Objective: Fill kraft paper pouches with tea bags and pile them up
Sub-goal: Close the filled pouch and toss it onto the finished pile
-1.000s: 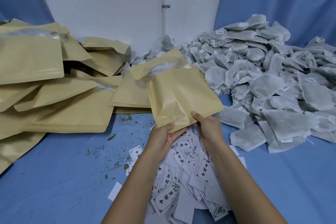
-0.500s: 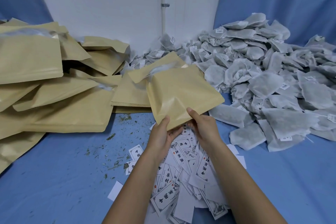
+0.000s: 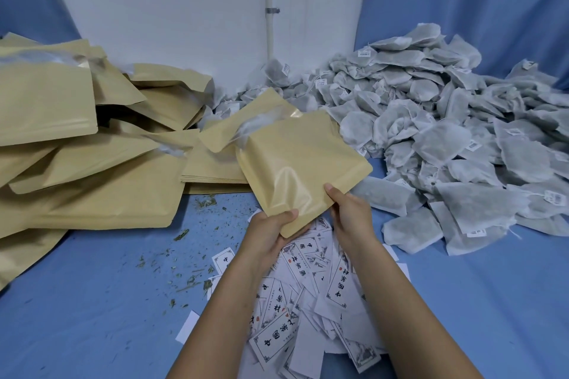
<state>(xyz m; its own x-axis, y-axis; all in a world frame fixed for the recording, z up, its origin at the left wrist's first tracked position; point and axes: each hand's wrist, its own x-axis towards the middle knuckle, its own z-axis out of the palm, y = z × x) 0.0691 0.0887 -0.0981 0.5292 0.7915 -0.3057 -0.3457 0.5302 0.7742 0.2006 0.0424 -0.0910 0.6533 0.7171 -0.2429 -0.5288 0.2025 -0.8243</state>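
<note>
A head-worn camera looks down at two bare forearms reaching over a blue cloth-covered surface [image 3: 92, 311]. Both hands hold one flat, square, tan kraft paper pouch [image 3: 295, 163] just above the cloth, straight ahead of the person. The left hand [image 3: 271, 229] pinches the pouch's nearest corner, thumb on top and fingers underneath. The right hand [image 3: 349, 212] grips the near right edge, thumb on the paper.

The pouch is turned like a diamond and tilted, with its long axis running from the hands away and to the left. Its open mouth is at the far left end, pointing away from the person. Something white and gauzy shows in the mouth, probably a tea bag; how many are inside cannot be told.

A sprawling pile of bulging tan pouches [image 3: 92, 181] lies to the left, well apart from the hands and nearer the left hand, so the held pouch would likely go leftward. Between pile and hands rests a neat stack of flat empty tan pouches [image 3: 212, 172].

To the right, nearer the right hand, lies a large heap of grey-white mesh tea bags [image 3: 446, 138]. Below the hands lie scattered white printed paper labels [image 3: 308, 301]. Green tea crumbs [image 3: 181, 234] dot the cloth.
</note>
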